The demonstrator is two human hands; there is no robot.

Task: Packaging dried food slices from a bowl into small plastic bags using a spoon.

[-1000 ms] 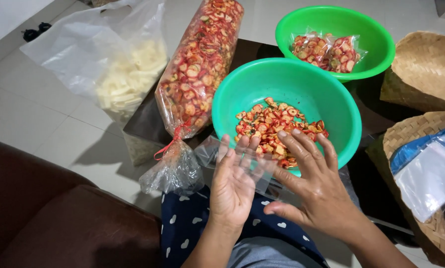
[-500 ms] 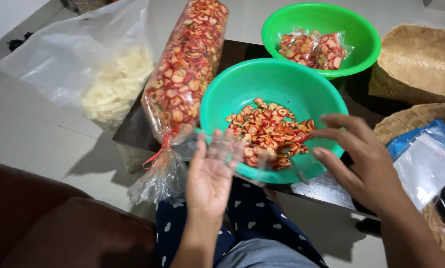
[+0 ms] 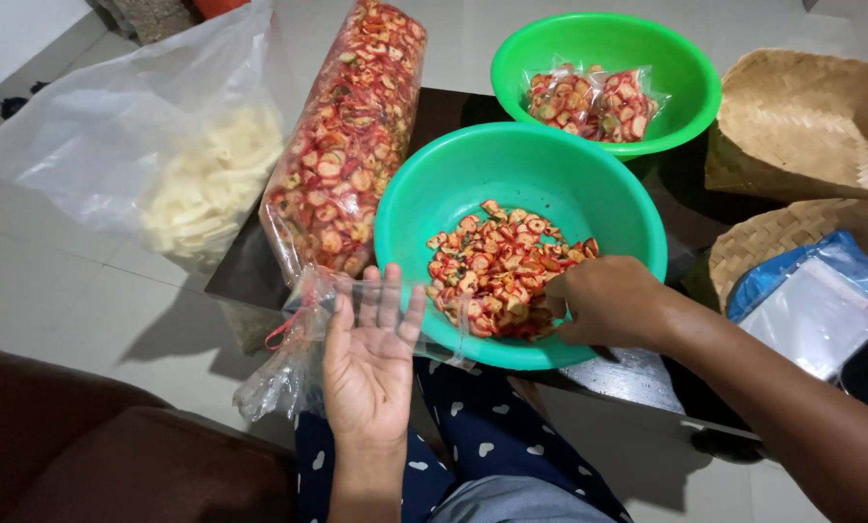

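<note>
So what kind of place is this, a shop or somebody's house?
Probably a home, with snack packing done by hand: a tiled floor, a brown sofa and a low dark table holding green plastic bowls of red chips, beside woven baskets.

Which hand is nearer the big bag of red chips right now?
Left. The left hand is open, palm up, just below the big bag of red chips. The right hand is across in the near green bowl, farther away.
</note>
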